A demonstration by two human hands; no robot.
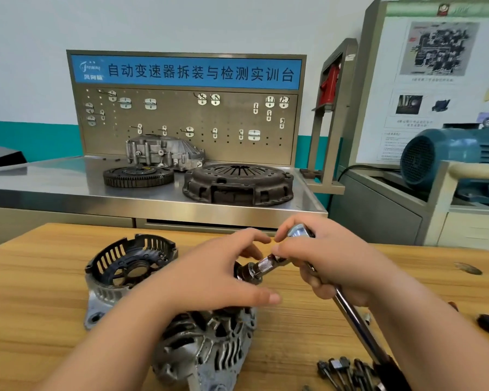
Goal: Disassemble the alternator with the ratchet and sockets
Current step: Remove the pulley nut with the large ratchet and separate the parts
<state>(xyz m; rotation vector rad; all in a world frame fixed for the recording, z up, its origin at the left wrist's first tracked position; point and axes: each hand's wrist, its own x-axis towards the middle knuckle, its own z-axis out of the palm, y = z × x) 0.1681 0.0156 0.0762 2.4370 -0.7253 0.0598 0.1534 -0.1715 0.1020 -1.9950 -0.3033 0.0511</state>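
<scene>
Gripping the chrome ratchet (350, 314), right hand (333, 258) fingers curl tight; left hand (209, 275) fingers clasp the ribbed cast alternator (209, 342).

The left forearm (119, 342) comes in from the lower left and the right forearm (441, 320) from the lower right, both bare, meeting at mid-frame. The left hand (218, 272) arches palm-down, fingers and outstretched thumb curled round the pulley end of the alternator (215, 342). The right hand (331, 261), knuckles up, grips the ratchet (350, 311) near its head, fingertips close to the left index finger.
</scene>
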